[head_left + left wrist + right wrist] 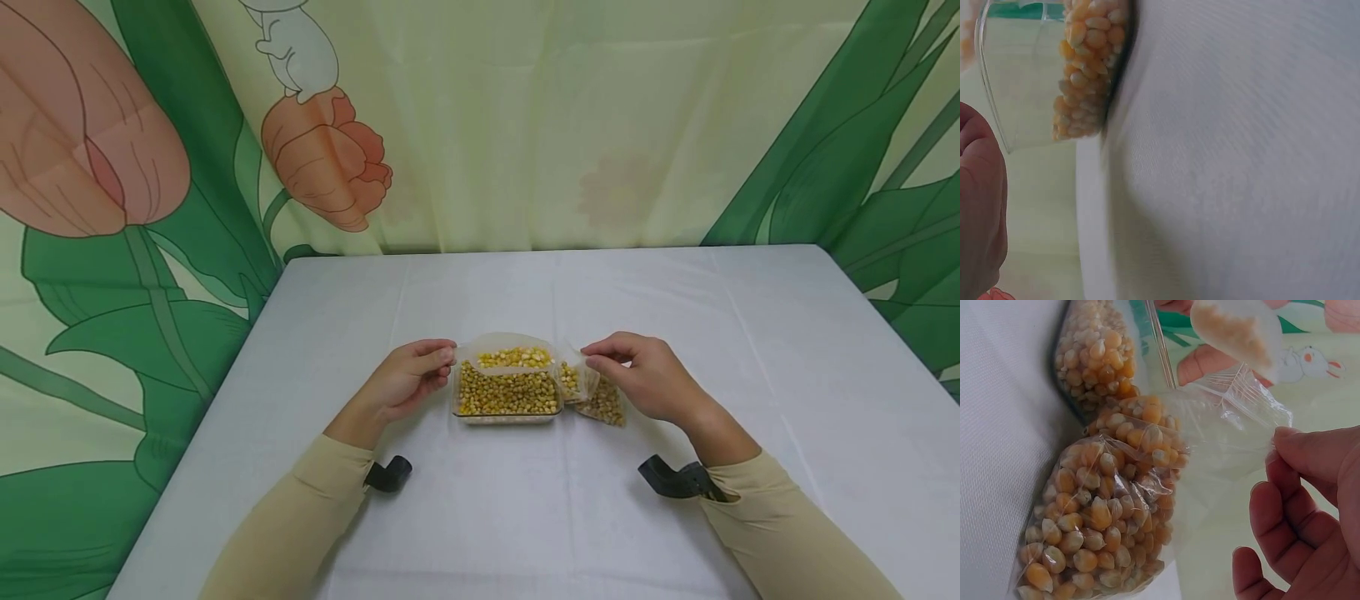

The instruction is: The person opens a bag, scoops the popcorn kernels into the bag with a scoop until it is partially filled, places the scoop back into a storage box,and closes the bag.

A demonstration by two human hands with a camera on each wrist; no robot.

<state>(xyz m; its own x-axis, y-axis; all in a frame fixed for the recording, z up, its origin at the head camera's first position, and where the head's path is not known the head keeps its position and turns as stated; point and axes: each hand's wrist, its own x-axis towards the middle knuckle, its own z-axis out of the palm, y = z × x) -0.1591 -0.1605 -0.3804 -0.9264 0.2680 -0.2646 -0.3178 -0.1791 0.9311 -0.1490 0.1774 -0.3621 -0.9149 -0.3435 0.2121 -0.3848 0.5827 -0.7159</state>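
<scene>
A glass container (pixel 508 415) of yellow corn kernels stands on the table. Above its opening is a translucent white scoop (pixel 516 372) bearing kernels; my left hand (pixel 408 375) pinches its left end. That hand (pixel 979 206) shows only partly in the left wrist view, where its grip is hidden. My right hand (pixel 652 375) pinches the top edge of a clear plastic bag (pixel 1235 406) between thumb and forefinger, its other fingers loosely bent. Kernels lie in the bottom of this bag, beside the container. A second, fuller bag of kernels (pixel 1085 531) lies against it, nearer the right wrist camera.
A white cloth (pixel 480 508) covers the table. Behind it hangs a pale curtain (pixel 525 150) printed with flowers and leaves. Black wrist mounts (pixel 388 473) stick out from both sleeves, low over the cloth.
</scene>
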